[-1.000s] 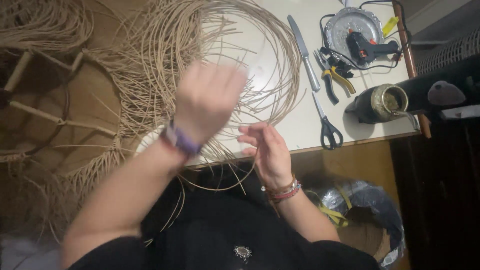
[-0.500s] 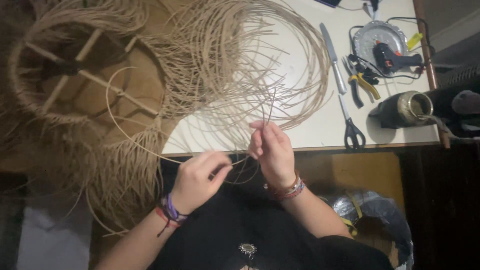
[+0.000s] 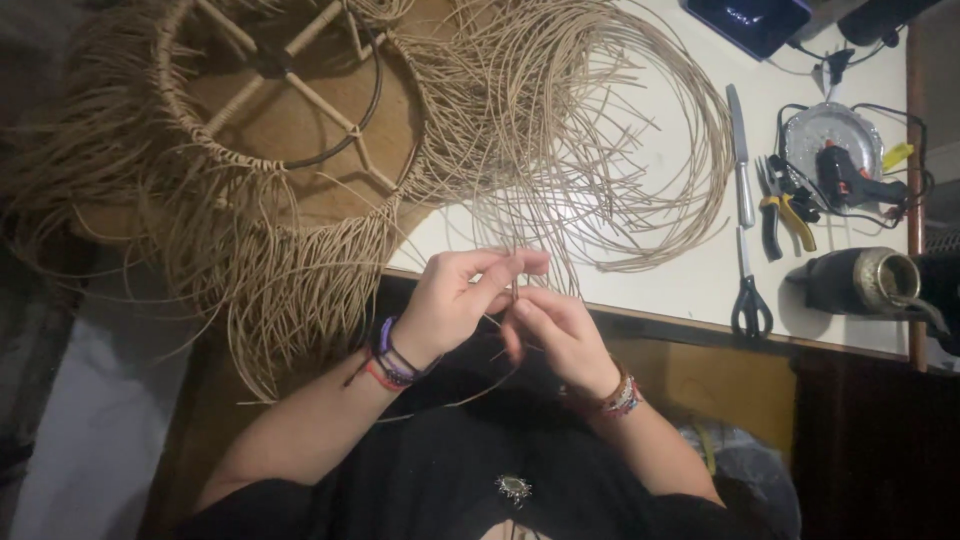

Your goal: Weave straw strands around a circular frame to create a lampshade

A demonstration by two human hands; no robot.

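at the near edge of the table, two hands pinch thin rattan strands together.

nearest, the left hand (image 3: 462,300) with beaded wristbands has its fingers closed on a pale strand (image 3: 514,285), and the right hand (image 3: 556,332) just beside it pinches the same strand from below, fingertips touching. beyond them, a loose coil of strands (image 3: 600,150) lies on the white table (image 3: 690,280). to the far left sits a round woven frame (image 3: 270,110) with a shaggy fringe. to the right lie scissors (image 3: 748,290), a knife (image 3: 740,150), yellow-handled pliers (image 3: 785,210), a glue gun (image 3: 850,175) and a dark jar (image 3: 860,282).
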